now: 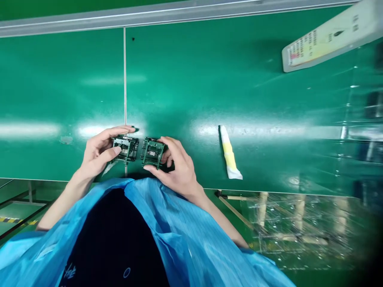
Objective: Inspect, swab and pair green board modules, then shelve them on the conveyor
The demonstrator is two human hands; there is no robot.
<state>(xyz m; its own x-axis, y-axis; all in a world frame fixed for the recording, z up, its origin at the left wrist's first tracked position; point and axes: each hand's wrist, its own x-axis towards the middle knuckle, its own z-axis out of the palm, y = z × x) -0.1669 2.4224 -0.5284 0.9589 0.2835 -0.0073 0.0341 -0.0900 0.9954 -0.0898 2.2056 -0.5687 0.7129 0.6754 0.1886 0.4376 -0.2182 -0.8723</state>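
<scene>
Two small stacks of green circuit boards are held side by side over the near edge of the green table, with a narrow gap between them. My left hand (100, 151) is closed around the left circuit board stack (127, 149), its thumb lying on the face and its fingers along the far side. The right circuit board stack (152, 153) is gripped by my right hand (178, 165), thumb at the near side and index finger at the far corner. Below my left hand a thin, clear sliver sticks out; its kind cannot be made out.
To the right on the table (179, 87) lies a white and yellow wrapped, tube-like item (229, 153). A pale labelled box or board (326, 38) juts in at the far right. Below the front edge stands a rack (296, 227) holding clear trays. A metal rail (179, 14) borders the back.
</scene>
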